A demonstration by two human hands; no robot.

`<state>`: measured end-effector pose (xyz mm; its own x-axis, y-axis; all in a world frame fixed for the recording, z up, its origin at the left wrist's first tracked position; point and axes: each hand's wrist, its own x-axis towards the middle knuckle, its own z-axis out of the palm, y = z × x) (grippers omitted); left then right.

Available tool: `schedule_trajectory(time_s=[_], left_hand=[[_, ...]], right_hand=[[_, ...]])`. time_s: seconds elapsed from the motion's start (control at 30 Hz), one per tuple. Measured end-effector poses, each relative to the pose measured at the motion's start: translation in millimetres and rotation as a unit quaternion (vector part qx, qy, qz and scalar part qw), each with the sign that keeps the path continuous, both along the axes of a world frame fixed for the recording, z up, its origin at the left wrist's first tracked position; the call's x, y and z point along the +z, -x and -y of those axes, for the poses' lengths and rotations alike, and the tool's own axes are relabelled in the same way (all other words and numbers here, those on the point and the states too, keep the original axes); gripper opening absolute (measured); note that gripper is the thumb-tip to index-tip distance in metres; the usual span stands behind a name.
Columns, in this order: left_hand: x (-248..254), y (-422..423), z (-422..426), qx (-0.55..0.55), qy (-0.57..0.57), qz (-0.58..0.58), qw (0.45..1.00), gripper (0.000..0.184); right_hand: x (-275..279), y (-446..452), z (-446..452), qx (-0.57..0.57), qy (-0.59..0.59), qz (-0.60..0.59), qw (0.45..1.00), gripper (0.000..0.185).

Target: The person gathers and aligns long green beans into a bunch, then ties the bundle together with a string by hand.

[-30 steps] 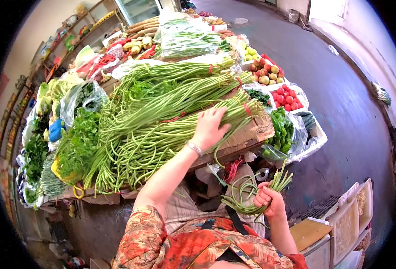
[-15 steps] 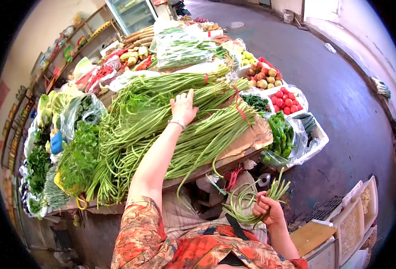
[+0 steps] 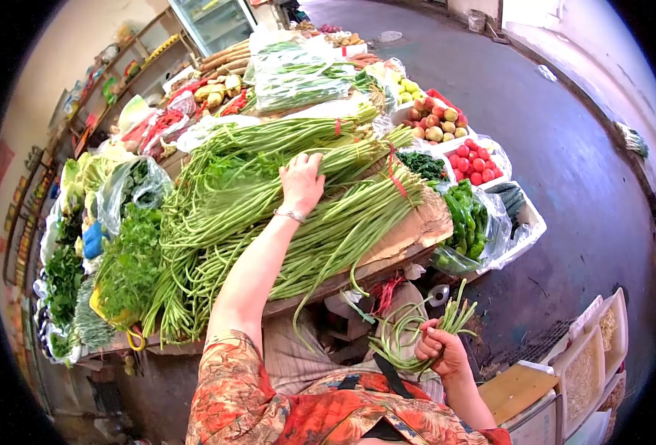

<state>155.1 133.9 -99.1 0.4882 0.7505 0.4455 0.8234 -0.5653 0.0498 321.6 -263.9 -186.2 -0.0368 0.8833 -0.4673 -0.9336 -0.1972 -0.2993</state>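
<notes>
Long green beans [image 3: 224,208] lie in a thick heap across the stall table, some tied with red bands. My left hand [image 3: 302,182] reaches into the middle of this heap, its fingers bent down around some beans; the fingertips are partly hidden. Close to my body on the right, my right hand [image 3: 442,350] is closed around a small bunch of long beans [image 3: 410,334]. Their cut ends stick up past my fist, and the rest loops below and to its left. Leafy dill-like greens [image 3: 243,172] lie among the heaped beans.
Green peppers [image 3: 465,222], tomatoes [image 3: 476,165] and peaches [image 3: 435,122] line the table's right side. Bunched herbs [image 3: 129,252] lie at its left. A bagged bundle of green stalks [image 3: 298,81] sits at the back. Plastic bins [image 3: 584,371] stand at lower right.
My left hand has shifted slightly down, and its fingers, earlier stretched out, are now bent into the beans. My right hand stays nearly in place with its bunch.
</notes>
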Motion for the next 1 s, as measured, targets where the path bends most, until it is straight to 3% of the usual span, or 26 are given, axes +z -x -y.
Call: schedule_trajectory(time_s=[0.2,0.37,0.43,0.57,0.6,0.7,0.8,0.9,0.93,1.0], left_hand=[[14,6,-14,-0.036,-0.010,0.176,0.984,0.041],[11,8,-15,-0.043,-0.026,0.199,0.979,0.039],[8,9,-15,-0.050,0.021,0.173,0.983,0.047],[9,-3,5,-0.030,0.005,0.090,0.996,0.065],[16,-12,15,-0.042,-0.020,0.079,0.996,0.062],[26,-32,42,-0.130,0.052,0.055,0.989,0.049],[18,-45,68,-0.144,0.103,-0.051,0.983,0.059],[1,-47,86,-0.137,0.136,-0.078,0.978,0.062],[-5,-46,94,-0.141,0.140,-0.056,0.979,0.055],[-11,-42,111,-0.145,0.086,-0.035,0.985,0.053]], right_hand=[[7,1,3,-0.010,0.014,0.017,1.000,0.014],[4,1,0,-0.005,0.018,0.020,1.000,0.014],[6,2,-1,-0.003,0.012,0.021,1.000,0.014],[4,4,0,-0.001,0.018,0.013,1.000,0.014],[4,4,0,0.000,0.013,0.014,1.000,0.014],[0,4,-2,0.004,0.008,0.006,1.000,0.014],[-1,6,-4,0.003,0.017,0.001,1.000,0.014],[-2,7,-3,0.010,0.001,0.006,1.000,0.014],[0,7,-3,0.007,0.001,0.008,1.000,0.014],[2,9,-1,0.003,0.003,0.010,1.000,0.014]])
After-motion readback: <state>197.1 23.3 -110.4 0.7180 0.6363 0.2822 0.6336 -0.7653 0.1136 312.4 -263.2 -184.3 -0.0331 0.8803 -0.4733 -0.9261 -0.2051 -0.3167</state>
